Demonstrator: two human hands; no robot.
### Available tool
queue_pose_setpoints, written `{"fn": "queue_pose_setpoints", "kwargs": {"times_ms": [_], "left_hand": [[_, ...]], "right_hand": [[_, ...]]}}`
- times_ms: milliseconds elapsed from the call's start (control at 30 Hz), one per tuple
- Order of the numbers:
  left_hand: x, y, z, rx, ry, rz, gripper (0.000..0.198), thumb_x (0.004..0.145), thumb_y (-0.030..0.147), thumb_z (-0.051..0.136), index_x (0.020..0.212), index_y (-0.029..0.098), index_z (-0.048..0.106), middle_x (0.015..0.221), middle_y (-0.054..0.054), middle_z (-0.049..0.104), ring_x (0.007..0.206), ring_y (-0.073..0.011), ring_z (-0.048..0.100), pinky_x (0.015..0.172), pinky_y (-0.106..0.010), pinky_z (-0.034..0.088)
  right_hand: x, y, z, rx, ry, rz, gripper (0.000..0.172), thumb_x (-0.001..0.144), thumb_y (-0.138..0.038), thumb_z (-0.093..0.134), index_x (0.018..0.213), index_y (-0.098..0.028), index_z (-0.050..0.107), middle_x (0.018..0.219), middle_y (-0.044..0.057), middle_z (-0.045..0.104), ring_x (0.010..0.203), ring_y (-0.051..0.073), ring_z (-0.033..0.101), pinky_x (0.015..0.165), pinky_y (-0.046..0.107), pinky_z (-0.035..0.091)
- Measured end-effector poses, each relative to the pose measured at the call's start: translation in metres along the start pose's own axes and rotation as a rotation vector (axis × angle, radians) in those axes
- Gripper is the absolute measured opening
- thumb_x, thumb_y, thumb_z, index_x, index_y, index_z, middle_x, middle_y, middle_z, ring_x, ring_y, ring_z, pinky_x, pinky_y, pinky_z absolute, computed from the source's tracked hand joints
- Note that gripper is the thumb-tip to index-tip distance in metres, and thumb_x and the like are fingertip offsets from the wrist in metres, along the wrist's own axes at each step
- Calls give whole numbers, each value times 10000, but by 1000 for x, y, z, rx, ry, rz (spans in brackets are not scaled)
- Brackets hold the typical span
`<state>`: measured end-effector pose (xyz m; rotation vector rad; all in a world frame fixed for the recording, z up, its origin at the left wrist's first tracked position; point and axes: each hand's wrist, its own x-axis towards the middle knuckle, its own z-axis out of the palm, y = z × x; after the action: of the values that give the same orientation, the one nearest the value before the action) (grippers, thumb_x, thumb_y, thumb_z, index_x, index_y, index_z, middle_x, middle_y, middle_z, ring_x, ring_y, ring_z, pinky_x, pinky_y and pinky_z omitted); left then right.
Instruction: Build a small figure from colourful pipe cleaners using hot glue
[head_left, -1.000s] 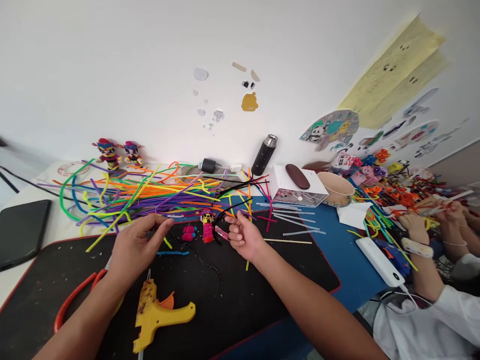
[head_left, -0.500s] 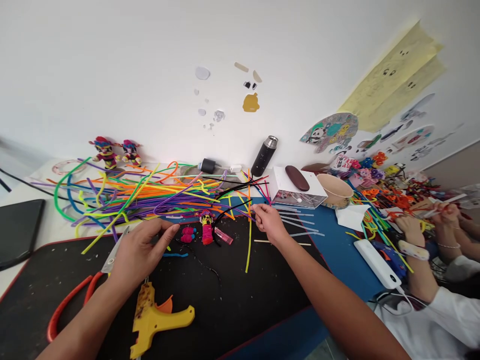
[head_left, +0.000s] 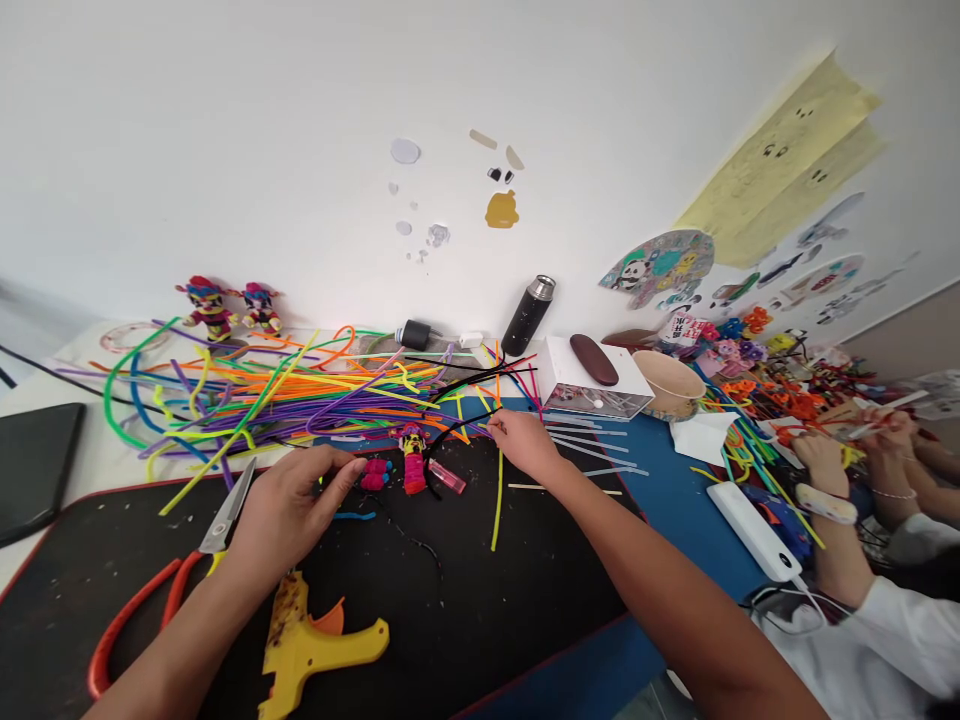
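My left hand (head_left: 296, 505) is closed in a pinch above the black mat; whatever is between thumb and finger is too small to make out. Just beyond its fingertips lies a small pink-and-blue wrapped piece (head_left: 376, 474). A little doll (head_left: 413, 460) of pink, yellow and black lies between my hands, with a pink translucent tube (head_left: 447, 477) beside it. My right hand (head_left: 521, 442) is closed, its fingertips at the end of a bent black pipe cleaner (head_left: 454, 424). From under that hand a yellow pipe cleaner (head_left: 497, 500) runs down the mat.
Orange-handled scissors (head_left: 229, 515) and a yellow glue gun (head_left: 315, 645) lie near my left forearm. Behind is a heap of coloured pipe cleaners (head_left: 277, 395). A black flask (head_left: 529, 315), white box (head_left: 559, 365) and power bank (head_left: 754, 530) are rightward. Another person's hand (head_left: 821, 460) works far right.
My right hand has moved slightly left, with the black pipe cleaner's end shifting alongside it. My left hand has moved slightly right, and more of the scissors shows.
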<state>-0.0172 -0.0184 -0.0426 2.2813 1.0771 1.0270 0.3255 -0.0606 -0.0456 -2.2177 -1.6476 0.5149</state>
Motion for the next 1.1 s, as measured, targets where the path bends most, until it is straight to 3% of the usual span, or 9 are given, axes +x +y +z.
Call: {"fn": "queue_pose_setpoints", "kwargs": {"times_ms": [267,500,667,867,1100], "left_hand": [[-2,1,3,23,1,99,377,1048,515,555,835,238,696,760,-18,750,704,-219,690,697,-326,471],[-2,1,1,42,-1,115,370,1053,484,555,831,225,699,760,-17,745,696,-211,687,698,-323,470],[-1,0,-2,65,24,108,328,1049,416,566,821,216,690,731,-10,722,701,-207,680,699,-313,466],[0,-1,-3,41,40,47,323,1042,430,577,824,216,682,726,-9,716,685,-201,668,687,-302,463],[0,4,-2,-17,0,21,308,1018,425,593,801,220,668,703,3,700,661,-191,659,672,-293,459]], "right_hand": [[8,-4,3,-209,-35,1,131,982,-229,691,1077,-208,777,974,116,797,939,286,706,747,327,382],[14,-9,9,-132,20,19,102,947,-163,665,897,-184,751,873,131,774,896,292,704,752,331,398],[8,-3,9,157,120,9,58,911,-243,674,872,-210,702,668,24,653,703,223,622,667,302,383],[-7,6,7,686,183,112,392,845,-612,674,872,-226,614,512,-91,437,405,116,355,434,258,279],[-20,8,-4,1145,217,222,453,725,-544,851,877,-224,568,474,-135,376,372,63,288,380,193,155]]}}
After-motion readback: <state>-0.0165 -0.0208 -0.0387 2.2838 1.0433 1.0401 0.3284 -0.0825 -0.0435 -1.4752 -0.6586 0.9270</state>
